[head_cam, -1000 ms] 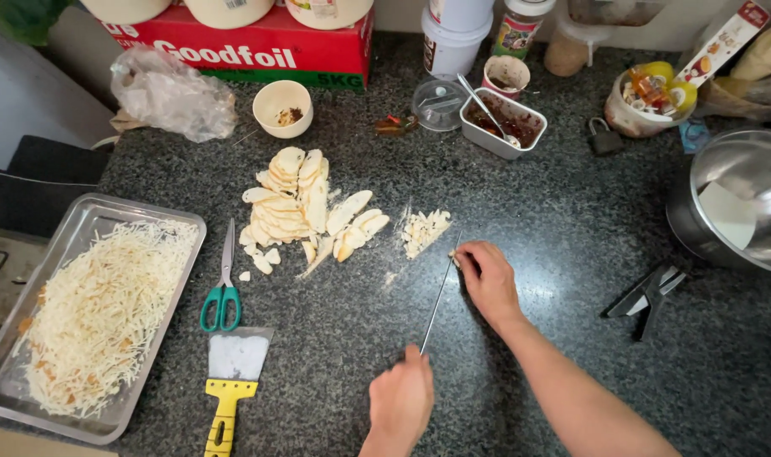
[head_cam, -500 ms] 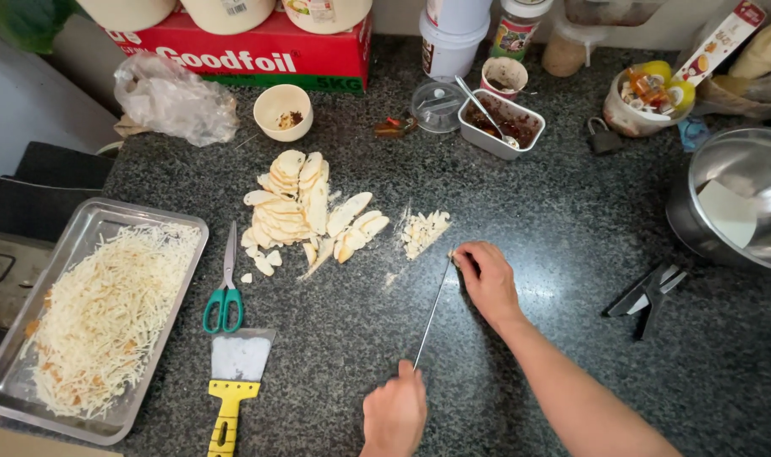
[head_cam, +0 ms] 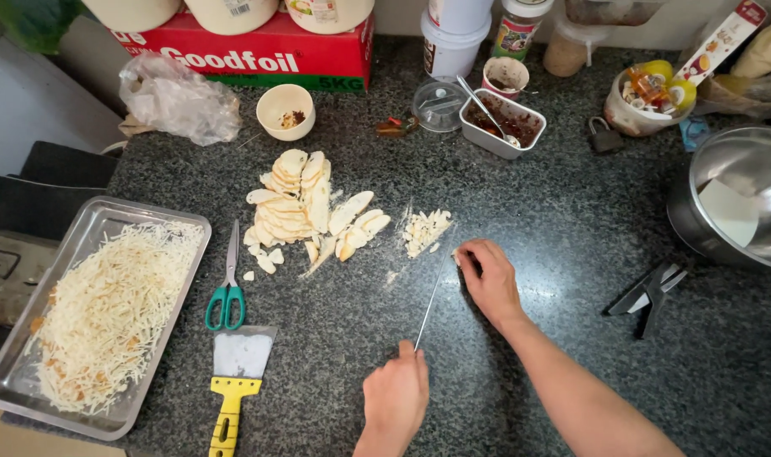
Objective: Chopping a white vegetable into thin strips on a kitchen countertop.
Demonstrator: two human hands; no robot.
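Your left hand (head_cam: 395, 398) is gripping the handle of a knife (head_cam: 430, 303), fingers curled shut, while your right hand (head_cam: 489, 277) is pressing fingertips flat beside the tip; the chopped pale pieces (head_cam: 425, 230) are lying just beyond the blade, likely needing gathering, sliced rounds (head_cam: 305, 207) and scissors (head_cam: 228, 283) crowding the left

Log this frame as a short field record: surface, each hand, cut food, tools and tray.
surface: dark speckled stone counter
left hand: grips the handle of a long knife, blade flat along the counter
right hand: fingertips rest by the blade's far end
cut food: pile of pale slices; small chopped heap near the knife tip
tools: green-handled scissors, yellow-handled scraper
tray: metal tray of pale shreds, at the left
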